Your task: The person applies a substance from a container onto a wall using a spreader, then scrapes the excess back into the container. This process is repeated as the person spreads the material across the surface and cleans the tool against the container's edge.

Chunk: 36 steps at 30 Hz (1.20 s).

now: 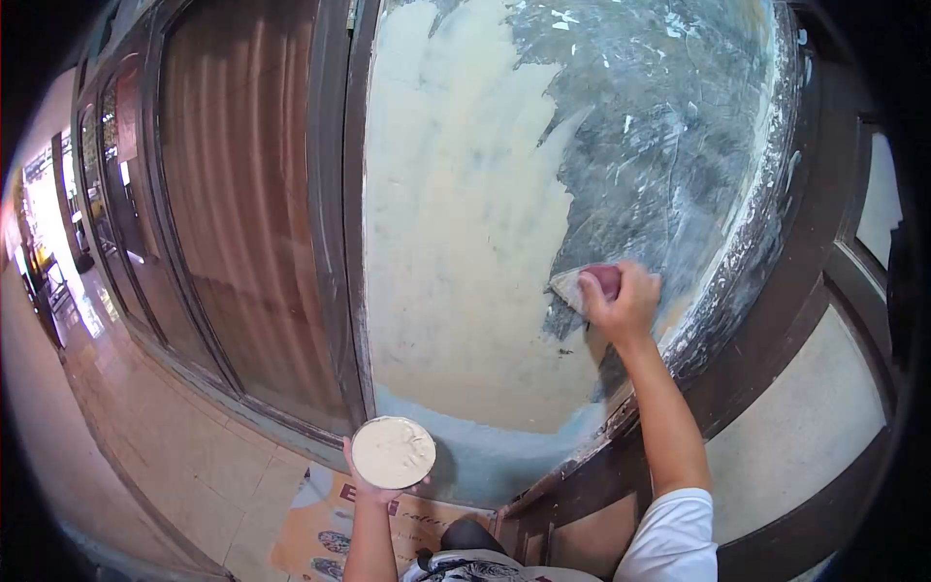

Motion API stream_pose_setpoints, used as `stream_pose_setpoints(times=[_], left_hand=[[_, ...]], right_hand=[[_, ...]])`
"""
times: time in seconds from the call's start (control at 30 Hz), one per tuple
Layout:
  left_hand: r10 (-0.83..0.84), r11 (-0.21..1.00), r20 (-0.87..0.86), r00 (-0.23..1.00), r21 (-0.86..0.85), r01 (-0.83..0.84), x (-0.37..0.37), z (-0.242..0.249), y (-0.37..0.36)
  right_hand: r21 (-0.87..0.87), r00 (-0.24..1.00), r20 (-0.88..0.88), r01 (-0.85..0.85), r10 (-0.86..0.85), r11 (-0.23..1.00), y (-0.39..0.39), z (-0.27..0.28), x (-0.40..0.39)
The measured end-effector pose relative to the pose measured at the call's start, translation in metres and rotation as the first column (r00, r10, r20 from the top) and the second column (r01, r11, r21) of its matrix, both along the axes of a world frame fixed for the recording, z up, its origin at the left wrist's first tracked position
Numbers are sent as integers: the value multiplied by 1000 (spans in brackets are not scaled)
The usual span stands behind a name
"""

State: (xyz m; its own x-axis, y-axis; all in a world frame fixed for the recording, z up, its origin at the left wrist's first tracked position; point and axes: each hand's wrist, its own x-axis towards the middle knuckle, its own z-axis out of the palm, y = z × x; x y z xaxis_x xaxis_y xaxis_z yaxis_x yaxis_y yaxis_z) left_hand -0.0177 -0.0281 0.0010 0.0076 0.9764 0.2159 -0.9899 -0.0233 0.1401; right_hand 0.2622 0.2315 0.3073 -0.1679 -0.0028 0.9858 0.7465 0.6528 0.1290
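Right hand [626, 296] grips putty knife [580, 284] vs wall panel [465, 223]; left hand [373, 485], fingers cupped under putty bowl [393, 452], near-left.

Open wall panel [456, 223] left of the right hand [621, 301], hemmed by dark door frame [335, 194] and crusted right edge [766, 204].

I can read almost nothing here. On the printed sheet [335, 529] lying on the floor below me, a dark red block carries a pale letter that looks like "E", and beside it runs cursive lettering too small and blurred to read.
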Motion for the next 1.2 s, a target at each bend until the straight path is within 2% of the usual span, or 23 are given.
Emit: stream_pose_setpoints(times=[0.03,0.07,0.1,0.13,0.2,0.23,0.27,0.33,0.4,0.47,0.6,0.67,0.73,0.77,0.8,0.83,0.93,0.97,1.0,1.07,1.1,1.13,1.2], left_hand=[[119,980,3,993,-162,-116,4,2,0],[120,980,4,993,-160,-117,3,1,0],[94,989,1,996,-112,-94,2,4,-1],[71,995,-4,997,-64,-71,2,7,0],[22,999,42,999,-35,-20,1,10,-1],[23,999,20,1000,-38,-22,0,7,0],[26,999,0,1000,-41,-26,0,3,-1],[12,998,10,1000,-57,-11,1,3,-3],[94,986,42,995,-140,-88,4,1,-3],[132,976,64,989,-181,-119,6,0,-3],[145,964,19,989,-227,-137,3,-4,-4],[78,989,38,996,-130,-73,1,-8,-6],[134,973,40,990,-194,-124,-1,-13,-7],[81,990,45,996,-121,-75,-3,-15,-8],[27,999,50,998,-46,-24,-2,-16,-8],[40,997,84,996,-62,-35,1,-11,-7],[35,997,62,997,-67,-31,-2,-16,-6],[14,1000,46,999,-7,-13,-2,-16,-7],[15,1000,47,999,-9,-14,-2,-17,-8],[110,990,33,993,-87,-107,0,-19,-9],[136,979,64,989,-162,-124,2,-9,-11],[137,979,67,988,-162,-125,0,-8,-12],[32,999,43,999,-17,-31,-3,-8,-13]], right_hand=[[-115,980,193,-33,55,993,-1,-12,2],[-232,919,373,-40,127,972,-3,-25,5],[-180,815,576,57,58,982,-9,-38,4],[-175,814,578,54,58,983,-4,-38,5],[-70,872,490,43,-3,997,7,-34,6],[-90,958,286,32,-5,995,-2,-8,5],[-94,958,287,30,-1,995,0,5,7],[67,999,-26,29,-28,997,11,21,16],[-32,997,77,4,-2,999,5,-2,19],[-170,808,563,-95,176,981,-2,-33,14],[-121,847,530,34,36,992,6,-17,16],[19,997,56,57,-58,998,7,9,19],[-5,998,32,50,-49,999,6,0,16],[-163,943,332,99,-40,982,-3,-11,12],[-291,801,598,192,22,937,-10,-22,10],[-135,793,592,-74,141,988,-9,-39,3],[-193,881,470,48,49,980,-4,-15,2],[-88,968,241,-52,71,995,-7,0,2],[-89,968,242,-53,73,995,-6,2,5],[-25,999,20,-36,36,999,-3,6,9],[-133,969,215,-95,122,987,-9,-3,9],[-133,968,218,-95,123,986,-13,-16,9],[-47,766,639,-49,68,998,-11,-41,4]])
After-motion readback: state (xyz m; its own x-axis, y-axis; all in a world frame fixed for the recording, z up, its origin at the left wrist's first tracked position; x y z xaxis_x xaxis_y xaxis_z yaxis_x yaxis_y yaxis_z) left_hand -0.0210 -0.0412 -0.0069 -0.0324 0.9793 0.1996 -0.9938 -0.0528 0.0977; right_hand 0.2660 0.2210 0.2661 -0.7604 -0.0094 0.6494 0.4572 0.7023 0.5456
